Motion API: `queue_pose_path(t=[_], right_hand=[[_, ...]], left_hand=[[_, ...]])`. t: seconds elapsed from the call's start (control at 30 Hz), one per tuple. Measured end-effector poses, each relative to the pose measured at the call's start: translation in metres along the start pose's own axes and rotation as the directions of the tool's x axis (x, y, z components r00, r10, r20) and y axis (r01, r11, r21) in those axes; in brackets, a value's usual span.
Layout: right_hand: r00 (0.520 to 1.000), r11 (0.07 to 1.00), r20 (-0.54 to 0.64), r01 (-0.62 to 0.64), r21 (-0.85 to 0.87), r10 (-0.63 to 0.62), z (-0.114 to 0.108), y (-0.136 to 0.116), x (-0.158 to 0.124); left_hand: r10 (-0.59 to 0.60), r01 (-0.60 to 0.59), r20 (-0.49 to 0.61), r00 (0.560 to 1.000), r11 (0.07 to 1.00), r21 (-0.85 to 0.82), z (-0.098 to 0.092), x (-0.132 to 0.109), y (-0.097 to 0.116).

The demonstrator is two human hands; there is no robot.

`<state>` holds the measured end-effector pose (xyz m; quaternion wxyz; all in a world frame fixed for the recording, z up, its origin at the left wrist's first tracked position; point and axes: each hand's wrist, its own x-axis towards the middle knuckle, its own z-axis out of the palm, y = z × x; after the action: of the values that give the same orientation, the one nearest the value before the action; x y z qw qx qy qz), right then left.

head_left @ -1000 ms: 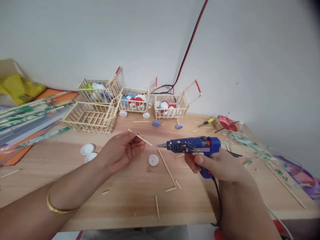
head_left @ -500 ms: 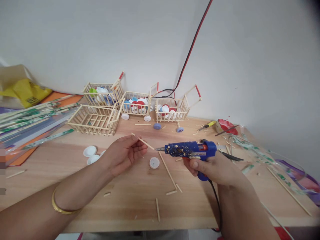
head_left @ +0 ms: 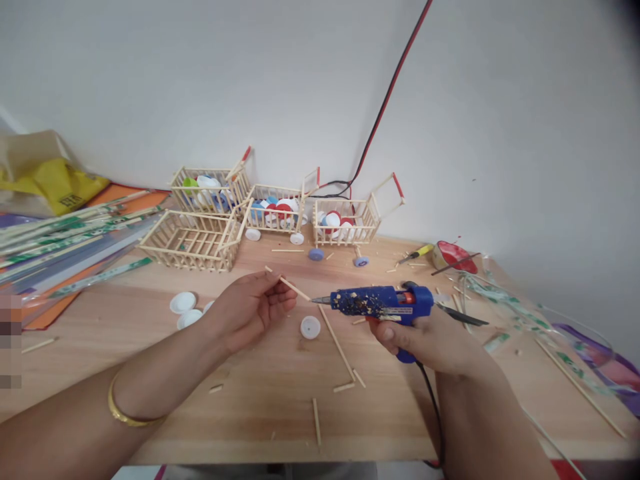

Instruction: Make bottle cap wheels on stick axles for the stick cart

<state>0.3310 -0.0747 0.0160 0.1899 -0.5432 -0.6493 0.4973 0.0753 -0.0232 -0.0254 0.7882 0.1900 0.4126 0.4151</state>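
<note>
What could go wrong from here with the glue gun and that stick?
The nozzle of the glue gun is right at the end of the stick in the left hand; if hot, a slip might burn that hand. Stray glue could drip onto the white cap nearby. The black cord hangs toward the table's near edge and might snag.

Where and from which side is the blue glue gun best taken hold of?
Probably by the handle beneath the blue glue gun, from the right, as the right hand holds it: the metal nozzle points left, away from that side.
</note>
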Motion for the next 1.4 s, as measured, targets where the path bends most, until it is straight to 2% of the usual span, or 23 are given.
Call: queue_pose_path(t=[0.2, 0.6, 0.7, 0.77, 0.83, 0.93, 1.0, 1.07, 1.13, 1.2, 1.3, 1.37, 1.4], right_hand=[[0.999, 0.999, -0.021, -0.044, -0.012, 0.044, 0.000, 0.002, 0.000], [0.999, 0.996, -0.032, -0.032, -0.081, 0.030, 0.000, 0.002, 0.000], [0.997, 0.990, -0.075, -0.018, -0.143, 0.007, 0.003, -0.005, 0.002], [0.986, 0.965, -0.152, 0.025, -0.260, -0.067, 0.006, -0.010, 0.006], [0.949, 0.907, -0.287, -0.005, -0.422, -0.128, 0.007, -0.010, 0.013], [0.881, 0.763, -0.456, -0.211, -0.611, -0.122, 0.006, 0.000, 0.023], [0.871, 0.712, -0.482, -0.278, -0.645, -0.096, 0.003, 0.010, 0.027], [0.886, 0.703, -0.458, -0.278, -0.655, -0.077, 0.000, 0.019, 0.027], [0.905, 0.692, -0.414, -0.240, -0.680, -0.093, -0.003, 0.023, 0.024], [0.904, 0.680, -0.384, -0.162, -0.715, -0.189, -0.006, 0.021, 0.020], [0.834, 0.729, -0.371, 0.052, -0.682, -0.407, -0.003, 0.007, 0.016], [0.806, 0.789, -0.352, 0.214, -0.576, -0.476, 0.007, -0.004, 0.016], [0.809, 0.807, -0.326, 0.276, -0.523, -0.488, 0.014, -0.009, 0.018]], left_hand=[[-0.002, 0.002, 0.001, 1.000, 1.000, -0.001, -0.001, -0.001, 0.000], [-0.011, 0.011, 0.015, 1.000, 1.000, -0.011, 0.001, -0.001, 0.001], [-0.001, 0.002, 0.030, 1.000, 1.000, -0.020, 0.000, -0.001, 0.001], [0.013, -0.012, 0.051, 0.999, 1.000, -0.022, -0.002, 0.000, 0.001], [0.050, -0.050, 0.072, 0.996, 0.999, -0.003, -0.002, 0.000, 0.000], [0.171, -0.180, 0.126, 0.977, 0.982, 0.062, -0.003, 0.000, -0.001], [0.260, -0.283, 0.183, 0.948, 0.952, 0.117, -0.002, -0.001, -0.003], [0.328, -0.370, 0.225, 0.918, 0.911, 0.184, -0.002, -0.003, -0.005], [0.385, -0.444, 0.249, 0.889, 0.859, 0.256, -0.002, -0.004, -0.006], [0.438, -0.509, 0.269, 0.858, 0.796, 0.328, -0.002, -0.007, -0.008], [0.503, -0.591, 0.312, 0.806, 0.663, 0.459, -0.001, -0.014, -0.010], [0.528, -0.627, 0.355, 0.772, 0.541, 0.560, 0.001, -0.018, -0.011], [0.531, -0.642, 0.386, 0.754, 0.472, 0.604, 0.003, -0.021, -0.011]])
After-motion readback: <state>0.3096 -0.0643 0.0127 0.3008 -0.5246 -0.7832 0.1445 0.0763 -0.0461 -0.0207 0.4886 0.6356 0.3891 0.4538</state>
